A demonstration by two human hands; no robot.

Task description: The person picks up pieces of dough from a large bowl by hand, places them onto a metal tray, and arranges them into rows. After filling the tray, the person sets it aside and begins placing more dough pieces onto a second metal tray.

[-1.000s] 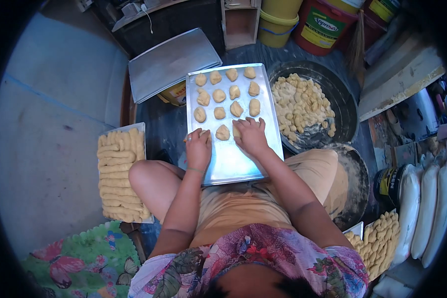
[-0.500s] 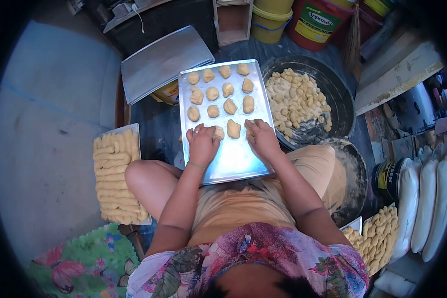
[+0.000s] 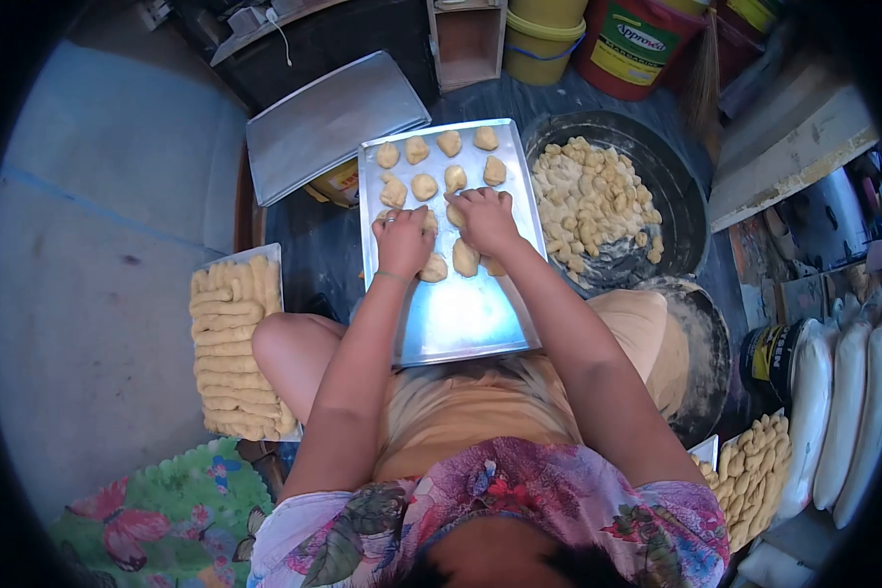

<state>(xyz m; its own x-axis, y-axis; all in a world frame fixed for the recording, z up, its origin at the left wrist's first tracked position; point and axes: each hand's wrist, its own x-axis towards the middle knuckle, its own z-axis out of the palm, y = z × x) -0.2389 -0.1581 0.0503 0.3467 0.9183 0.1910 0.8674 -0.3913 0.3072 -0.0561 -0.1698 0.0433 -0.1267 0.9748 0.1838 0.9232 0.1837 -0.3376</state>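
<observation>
A shiny metal tray rests over my lap, with rows of pale dough pieces on it. My left hand has its fingers curled over a dough piece in the third row, partly covering the one at the left edge. Beside it, my right hand grips another piece in the same row and hides the row's right end. Nearer me lie more dough lumps, one partly under my right forearm.
Right of the tray, a round black basin holds many floured dough bits. A tray of long dough rolls lies on the left, and more shaped dough at lower right. Flat metal sheets, buckets and white bags stand around.
Both hands have moved forward, away from my body, from the fourth row of dough pieces to the third, and closer together. The fourth-row pieces stay on the tray.
</observation>
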